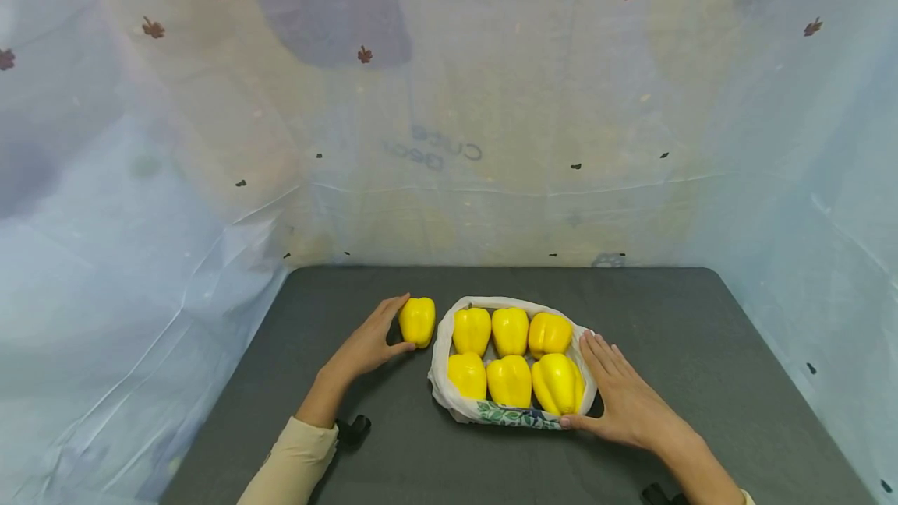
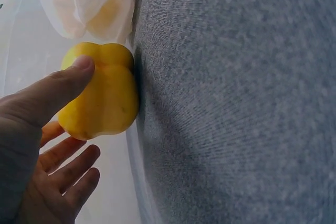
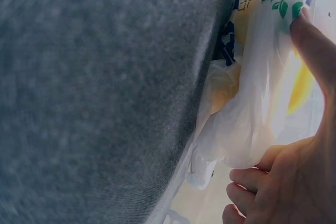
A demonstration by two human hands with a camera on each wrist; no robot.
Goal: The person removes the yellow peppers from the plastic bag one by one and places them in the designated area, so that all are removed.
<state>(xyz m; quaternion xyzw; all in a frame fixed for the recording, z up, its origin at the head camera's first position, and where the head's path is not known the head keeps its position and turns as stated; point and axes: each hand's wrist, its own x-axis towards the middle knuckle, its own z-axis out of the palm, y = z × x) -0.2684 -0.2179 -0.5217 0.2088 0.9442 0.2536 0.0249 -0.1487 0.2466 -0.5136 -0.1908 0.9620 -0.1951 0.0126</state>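
Note:
A yellow bell pepper stands on the dark table left of the bag. My left hand holds it between thumb and index finger, while the other fingers spread loosely beside it in the left wrist view. The white plastic bag lies with its mouth spread wide, and several more yellow bell peppers sit inside in two rows. Against its right side rests my right hand, fingers straight along the rim and thumb touching the front, by a green leaf print.
The dark grey table has rounded far corners. A pale printed sheet hangs behind it and at both sides. Black wrist straps show near the left wrist and right wrist.

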